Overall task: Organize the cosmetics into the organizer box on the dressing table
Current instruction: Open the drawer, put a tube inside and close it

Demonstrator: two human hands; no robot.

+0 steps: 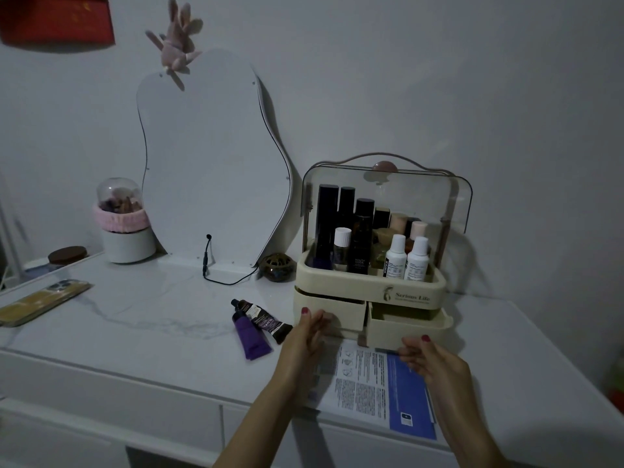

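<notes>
Both hands hover loose-fingered, holding nothing: the left hand (305,336) before the organizer box (371,285), the right hand (430,361) over a leaflet (368,383). Two tubes (256,327) lie on the desk (135,315), just left of the box.

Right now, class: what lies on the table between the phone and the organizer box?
In the head view, between phone and organizer box: bare marble, then three tubes.

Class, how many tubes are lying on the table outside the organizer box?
2. A purple tube and a dark tube lie crossed, left of the organizer box. Others may be hidden.
</notes>
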